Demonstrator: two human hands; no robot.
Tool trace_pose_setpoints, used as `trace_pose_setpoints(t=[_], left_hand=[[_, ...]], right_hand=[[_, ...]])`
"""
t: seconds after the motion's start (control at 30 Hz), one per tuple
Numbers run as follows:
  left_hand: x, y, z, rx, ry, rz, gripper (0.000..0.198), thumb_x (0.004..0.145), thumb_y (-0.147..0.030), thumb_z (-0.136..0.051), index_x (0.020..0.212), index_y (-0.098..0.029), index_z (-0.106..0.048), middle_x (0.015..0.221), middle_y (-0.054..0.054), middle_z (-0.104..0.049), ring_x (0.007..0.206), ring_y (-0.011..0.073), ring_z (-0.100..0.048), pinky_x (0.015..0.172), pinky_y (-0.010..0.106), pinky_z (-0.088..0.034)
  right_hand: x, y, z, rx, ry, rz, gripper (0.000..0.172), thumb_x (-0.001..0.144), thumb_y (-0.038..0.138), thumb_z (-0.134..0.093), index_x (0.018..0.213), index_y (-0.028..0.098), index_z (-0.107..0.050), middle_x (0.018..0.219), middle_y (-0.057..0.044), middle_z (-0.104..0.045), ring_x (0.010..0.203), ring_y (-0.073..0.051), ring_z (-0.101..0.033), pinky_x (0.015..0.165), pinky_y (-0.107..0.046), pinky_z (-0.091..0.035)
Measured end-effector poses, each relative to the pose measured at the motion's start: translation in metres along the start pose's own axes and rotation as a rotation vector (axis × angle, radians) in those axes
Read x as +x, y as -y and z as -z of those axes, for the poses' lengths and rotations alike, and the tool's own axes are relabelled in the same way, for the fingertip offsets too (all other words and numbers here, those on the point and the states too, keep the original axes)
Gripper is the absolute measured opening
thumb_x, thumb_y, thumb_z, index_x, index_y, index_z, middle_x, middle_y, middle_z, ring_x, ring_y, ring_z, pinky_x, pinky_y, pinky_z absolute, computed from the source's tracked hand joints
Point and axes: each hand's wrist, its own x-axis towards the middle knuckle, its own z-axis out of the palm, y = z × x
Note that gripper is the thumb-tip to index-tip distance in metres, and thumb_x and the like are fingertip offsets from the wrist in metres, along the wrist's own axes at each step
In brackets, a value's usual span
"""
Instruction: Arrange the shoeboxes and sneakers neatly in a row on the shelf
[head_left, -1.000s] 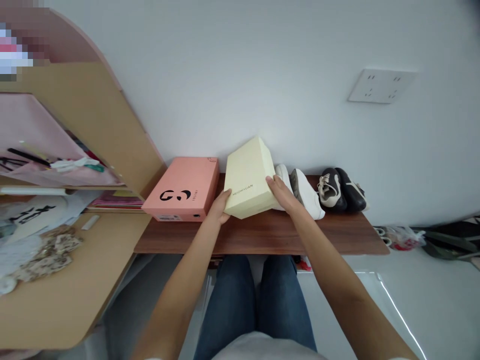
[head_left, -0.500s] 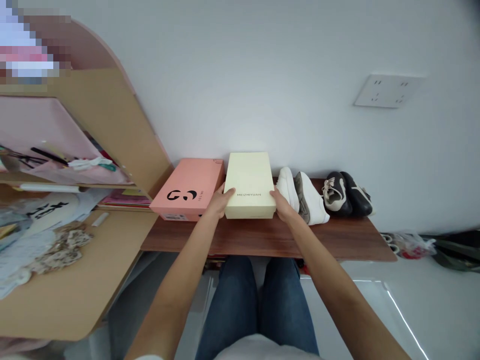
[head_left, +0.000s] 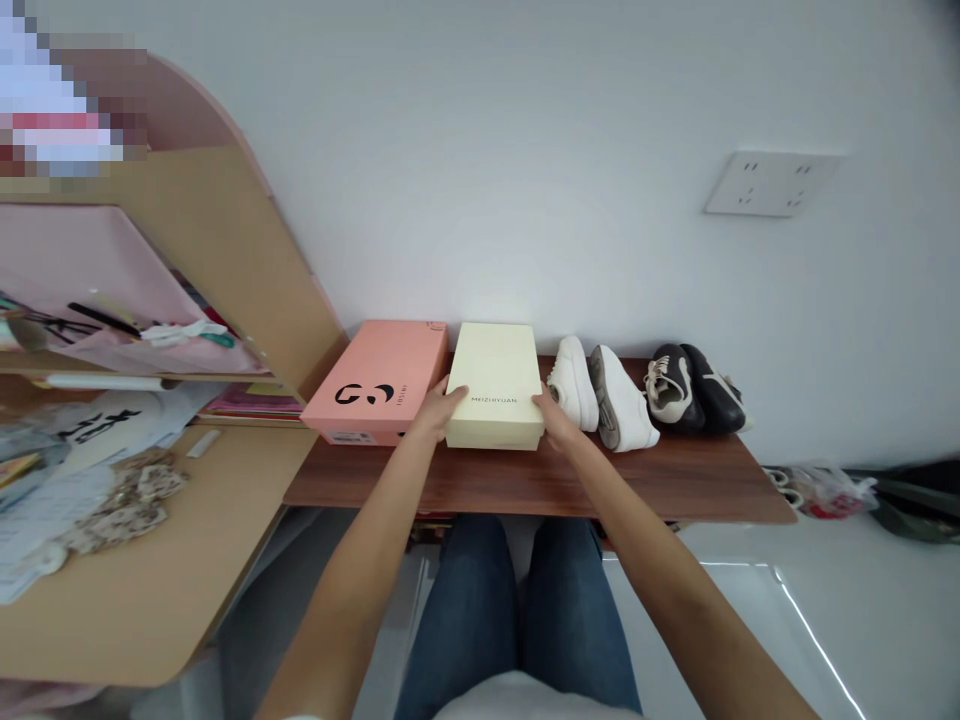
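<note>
A closed cream shoebox (head_left: 496, 365) lettered MEIZHIYUAN is gripped between my two hands over the brown wooden bench top (head_left: 480, 490). My left hand (head_left: 435, 412) holds its left side, thumb on the lid. On the opposite side my right hand (head_left: 553, 415) does the same; its other fingers are partly hidden. Just left of the cream box lies a pink shoebox (head_left: 382, 370) with black marks on its lid. To the right stand a pair of white sneakers (head_left: 576, 385), the right-hand one tipped on its side. Whether the cream box rests fully on the wood I cannot tell.
Black-and-cream shoes (head_left: 671, 390) sit near the bench's right end. At left is a desk (head_left: 187, 540) with papers and a patterned cloth, under a shelf. The wall (head_left: 480, 150) rises behind, with a socket plate (head_left: 776, 184). A plastic bag (head_left: 829, 492) lies at far right.
The cream shoebox has come slightly down and towards me, shifting a little left, with both hands still on it. The pink box and the shoes stay where they were.
</note>
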Motion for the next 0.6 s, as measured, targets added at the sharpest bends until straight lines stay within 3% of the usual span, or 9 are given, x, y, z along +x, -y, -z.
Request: trace_pose_setpoints(t=[0.1,0.27,0.6], left_hand=[[-0.0007,0.0000,0.0005,0.035,-0.014,0.017,0.052,0.076,-0.022,-0.073,0.127,-0.020,-0.061,0.102,0.011,-0.075,0.087,0.0231,-0.072,0.075,0.033,-0.057],[-0.0012,0.0004,-0.0013,0.097,-0.014,0.034,0.054,0.079,-0.027,-0.071,0.131,-0.020,-0.058,0.104,0.012,-0.074,0.085,0.0211,-0.072,0.075,0.031,-0.058],[0.0004,0.0055,0.0034,0.121,-0.030,-0.005,0.053,0.079,-0.027,-0.071,0.130,-0.017,-0.058,0.106,0.015,-0.073,0.087,0.0228,-0.072,0.075,0.033,-0.058]], right_hand=[[0.0000,-0.0004,-0.0007,0.074,0.024,-0.059,0.041,0.082,0.042,-0.048,0.121,0.029,-0.050,0.124,-0.002,-0.063,0.116,-0.027,-0.056,0.103,-0.049,-0.044],[-0.0002,0.0004,-0.0021,0.086,0.020,-0.030,0.036,0.082,0.037,-0.046,0.117,0.030,-0.050,0.115,-0.001,-0.065,0.109,-0.024,-0.059,0.101,-0.045,-0.047],[0.0009,-0.0029,-0.0033,-0.030,0.045,-0.003,0.043,0.084,0.038,-0.040,0.126,0.029,-0.046,0.127,-0.003,-0.061,0.114,-0.025,-0.057,0.097,-0.043,-0.049]])
